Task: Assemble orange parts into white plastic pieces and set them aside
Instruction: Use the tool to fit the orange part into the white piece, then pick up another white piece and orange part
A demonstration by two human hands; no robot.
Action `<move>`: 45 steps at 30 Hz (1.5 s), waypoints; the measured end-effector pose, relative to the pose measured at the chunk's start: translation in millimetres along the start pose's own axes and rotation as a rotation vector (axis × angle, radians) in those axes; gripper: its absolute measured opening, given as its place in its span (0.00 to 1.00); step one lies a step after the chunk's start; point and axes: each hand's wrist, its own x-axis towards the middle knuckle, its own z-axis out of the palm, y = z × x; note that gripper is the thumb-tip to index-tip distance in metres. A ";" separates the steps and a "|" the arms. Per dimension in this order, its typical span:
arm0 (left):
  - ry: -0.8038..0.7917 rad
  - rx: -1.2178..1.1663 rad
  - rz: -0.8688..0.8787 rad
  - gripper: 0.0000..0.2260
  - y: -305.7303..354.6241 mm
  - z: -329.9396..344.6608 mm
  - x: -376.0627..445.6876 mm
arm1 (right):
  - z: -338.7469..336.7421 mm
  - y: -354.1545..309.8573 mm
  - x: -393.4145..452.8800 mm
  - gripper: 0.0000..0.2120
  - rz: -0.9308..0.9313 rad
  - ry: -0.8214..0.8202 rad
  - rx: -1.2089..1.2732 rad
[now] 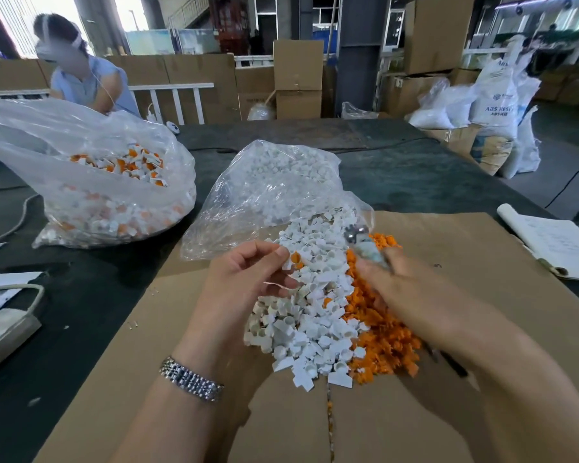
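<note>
A heap of small white plastic pieces (pixel 315 315) lies on a cardboard sheet (pixel 482 295), spilling from an open clear bag (pixel 274 188). Beside it on the right is a heap of orange parts (pixel 385 332). My left hand (pixel 244 282), with a metal watch at the wrist, hovers at the white heap's left edge. Its thumb and forefinger pinch a white plastic piece (pixel 286 263). My right hand (pixel 395 279) is blurred over the orange heap. It grips a tool (pixel 365 243) with a shiny metal tip and a pale handle.
At the left stands a large clear bag (pixel 114 185) of white pieces fitted with orange parts. An open notebook (pixel 555 242) lies at the right edge. A power strip (pixel 4 329) and its cable are at the left. A person (pixel 84 78) works across the dark table (pixel 415 172).
</note>
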 end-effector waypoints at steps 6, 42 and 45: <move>0.593 0.944 0.143 0.05 -0.5 -49.8 12.7 | 8.7 28.7 28.7 0.19 0.111 0.320 -0.452; 0.195 0.526 0.120 0.04 -16.1 -12.4 13.3 | 33.1 39.0 35.5 0.09 -0.319 0.256 -0.655; 0.127 0.364 0.065 0.03 -15.6 -6.6 9.7 | 32.6 42.5 35.8 0.09 -0.347 0.287 -0.656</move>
